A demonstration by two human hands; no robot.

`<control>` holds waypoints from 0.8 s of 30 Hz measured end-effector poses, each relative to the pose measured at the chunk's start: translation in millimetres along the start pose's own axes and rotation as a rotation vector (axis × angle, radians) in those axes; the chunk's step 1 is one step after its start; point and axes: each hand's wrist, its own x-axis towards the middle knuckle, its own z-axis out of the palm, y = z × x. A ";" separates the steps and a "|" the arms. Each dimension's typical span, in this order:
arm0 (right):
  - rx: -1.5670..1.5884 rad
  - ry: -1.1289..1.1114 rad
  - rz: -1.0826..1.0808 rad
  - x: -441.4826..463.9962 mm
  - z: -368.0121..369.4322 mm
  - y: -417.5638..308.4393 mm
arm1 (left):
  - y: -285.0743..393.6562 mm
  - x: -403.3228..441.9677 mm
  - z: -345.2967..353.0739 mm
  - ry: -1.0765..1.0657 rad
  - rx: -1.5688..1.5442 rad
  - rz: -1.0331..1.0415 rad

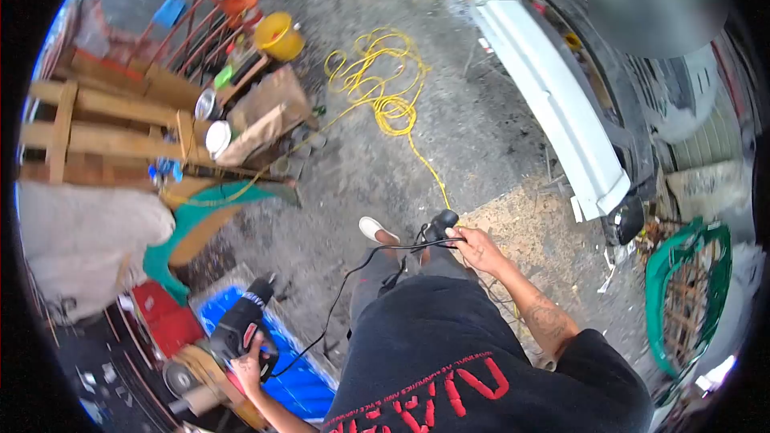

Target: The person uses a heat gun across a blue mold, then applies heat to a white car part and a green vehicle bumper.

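On the left, my left hand (pixel 250 364) is wrapped round the grip of a black corded drill (pixel 241 325), its narrow metal tip pointing up and away. A black power cord (pixel 345 279) runs from the tool's base across my legs to my right hand (pixel 479 252). My right hand is closed on this cord in front of my waist. Just beyond the fingers is a dark rounded object (pixel 441 223), where a yellow extension cord (pixel 433 172) ends from view; I cannot tell whether they are joined.
The yellow cord lies in loose coils (pixel 393 112) on the concrete floor. A white bumper (pixel 553 104) stands at right, near a green car part (pixel 658 305). At left are a blue crate (pixel 297 389), a wooden pallet (pixel 104 140) and a yellow bucket (pixel 279 37).
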 end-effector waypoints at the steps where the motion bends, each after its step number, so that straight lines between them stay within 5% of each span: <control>1: 0.095 0.069 0.014 -7.0 -1.0 13.5 | 36.5 11.4 23.1 -0.039 0.027 -0.033; 5: 0.300 0.356 0.151 -49.4 -23.2 25.2 | 133.5 73.0 114.5 -0.221 -0.015 0.294; 6: 0.319 0.399 0.161 -57.4 -25.6 32.8 | 144.9 96.4 133.9 -0.305 -0.014 0.224; 15: 0.198 1.106 0.692 -99.1 27.3 98.4 | 294.5 199.9 344.5 -0.652 -0.122 0.775; 17: 0.258 1.142 0.805 -102.1 37.7 79.3 | 343.2 191.7 375.7 -0.833 -0.202 0.657; 19: 0.234 1.355 0.696 -100.1 60.9 72.2 | 377.9 205.7 416.1 -1.114 -0.178 0.620; 24: 0.596 1.542 0.828 -88.3 104.5 30.3 | 412.9 231.0 543.3 -1.262 -0.213 0.673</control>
